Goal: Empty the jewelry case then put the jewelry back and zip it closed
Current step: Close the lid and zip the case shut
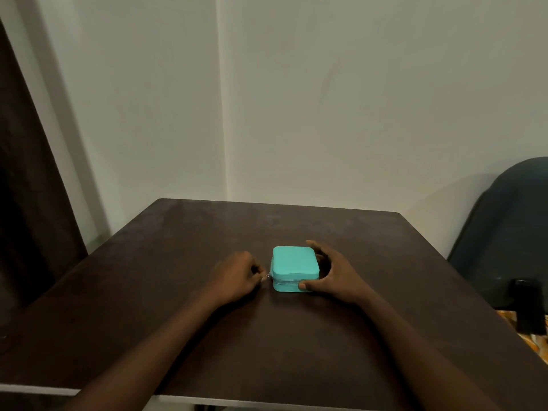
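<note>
Pinching zipper pull point(267, 276) with left hand point(237, 275) at case's left corner, lid shut.
Right hand point(332, 274) grip clamps teal jewelry case point(295, 268) mid-tabletop point(148, 292); keep it braced, draw pull level along the seam, no lifting.

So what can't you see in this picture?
- Inside the teal jewelry case, head view: its shut lid hides any jewelry.
- Zipper pull: too small, half hidden by the left hand pinching it.
- Case's right side: covered by the right hand.
- Dark object at the right edge: too dim to identify.
</note>
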